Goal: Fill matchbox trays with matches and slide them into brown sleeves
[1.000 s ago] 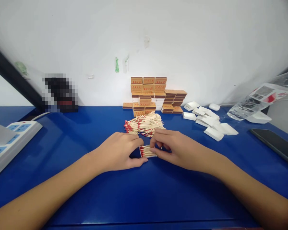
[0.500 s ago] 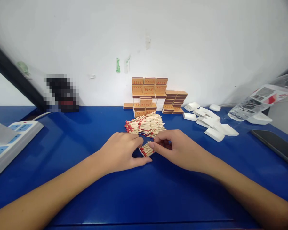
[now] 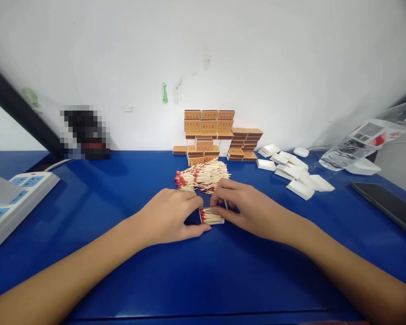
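A small white matchbox tray (image 3: 218, 223) full of red-tipped matches (image 3: 208, 215) lies on the blue table between my hands. My left hand (image 3: 169, 215) rests at its left end, thumb and forefinger apart on either side of the tray; its other fingers are curled under and hidden. Over the tray's right part, my right hand (image 3: 242, 205) has thumb and forefinger pressed together at the matches. A pale matchstick (image 3: 226, 204) sticks out between its fingers. Just beyond, a heap of loose matches (image 3: 206, 174) spreads over the table, most red heads towards the left.
Stacked orange matchboxes (image 3: 209, 126) stand against the wall behind the heap. Several white trays (image 3: 292, 169) are scattered at right, near a leaning clear bottle (image 3: 352, 146) and a black phone (image 3: 389, 207). A power strip (image 3: 30, 194) lies at far left.
The tray has turned from slanted to nearly level with the table's front edge. My right hand has shifted slightly left, and a matchstick now shows between its fingers.
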`<state>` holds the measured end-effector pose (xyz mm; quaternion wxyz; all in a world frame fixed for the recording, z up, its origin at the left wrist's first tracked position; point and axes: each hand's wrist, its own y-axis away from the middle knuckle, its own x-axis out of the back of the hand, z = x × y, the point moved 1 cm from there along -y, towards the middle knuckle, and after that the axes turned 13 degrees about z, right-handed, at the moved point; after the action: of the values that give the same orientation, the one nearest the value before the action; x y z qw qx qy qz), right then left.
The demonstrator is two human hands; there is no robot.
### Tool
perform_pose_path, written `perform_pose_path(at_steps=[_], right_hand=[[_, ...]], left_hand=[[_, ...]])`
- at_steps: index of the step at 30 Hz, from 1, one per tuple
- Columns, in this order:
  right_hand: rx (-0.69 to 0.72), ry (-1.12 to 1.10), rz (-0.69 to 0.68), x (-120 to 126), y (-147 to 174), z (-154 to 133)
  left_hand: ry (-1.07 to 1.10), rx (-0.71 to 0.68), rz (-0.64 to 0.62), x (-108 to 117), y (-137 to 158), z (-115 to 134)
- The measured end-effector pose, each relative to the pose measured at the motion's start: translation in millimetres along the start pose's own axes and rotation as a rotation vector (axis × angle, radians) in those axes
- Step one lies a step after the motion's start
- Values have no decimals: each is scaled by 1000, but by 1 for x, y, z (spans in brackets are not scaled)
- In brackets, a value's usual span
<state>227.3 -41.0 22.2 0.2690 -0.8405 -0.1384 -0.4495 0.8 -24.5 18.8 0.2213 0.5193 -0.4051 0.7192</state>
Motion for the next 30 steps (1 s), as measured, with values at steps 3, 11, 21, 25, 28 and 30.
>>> perform_pose_path(at_steps=[3,11,21,25,28,30], right_hand=[[2,0,4,4,0,-1],[35,-11,0,-1,3,-3],[16,0,-10,-5,3,-3],[22,9,-32,-5,2,-1],[24,-5,-35,-5,3,-1],[22,-6,-37,-6,3,-2]], left_hand=[[-5,1,0,0,-1,0],[-6,-9,8,1,-1,-1],[-14,-35,21,-1,-1,-1],[-8,-45,19,-1,0,-1],[0,-50,25,-1,0,0],[8,-58,30,-1,-1,0]])
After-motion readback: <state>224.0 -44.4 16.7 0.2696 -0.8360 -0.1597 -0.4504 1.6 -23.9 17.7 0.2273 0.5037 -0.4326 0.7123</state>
